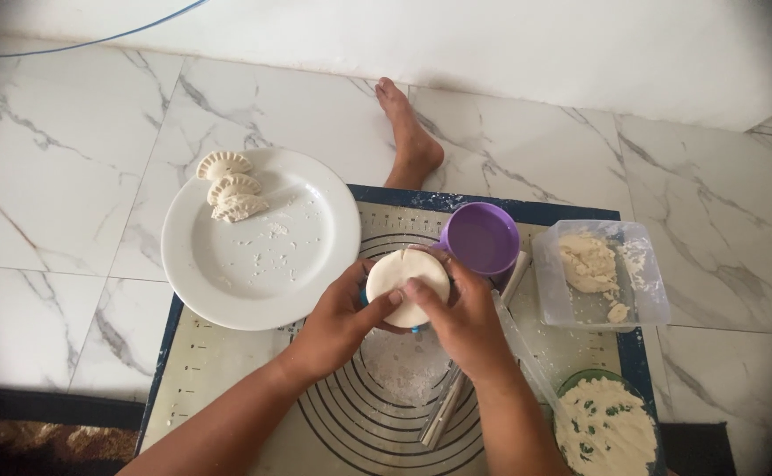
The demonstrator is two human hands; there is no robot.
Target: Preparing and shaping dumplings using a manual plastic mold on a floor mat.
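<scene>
The floor (pixel 68 176) is white marble-look tile with grey veining and thin grout lines. Along the top runs a plain white wall (pixel 492 44), meeting the floor at a slightly uneven edge. A thin blue cable (pixel 95 39) curves across the wall's upper left. At the lower left lies the edge of a dark rug (pixel 42 427). Light is soft and even, with faint shadows.

blue press (pixel 417 327) mostly hidden under dough, green bowl (pixel 580 382) cut off
</scene>
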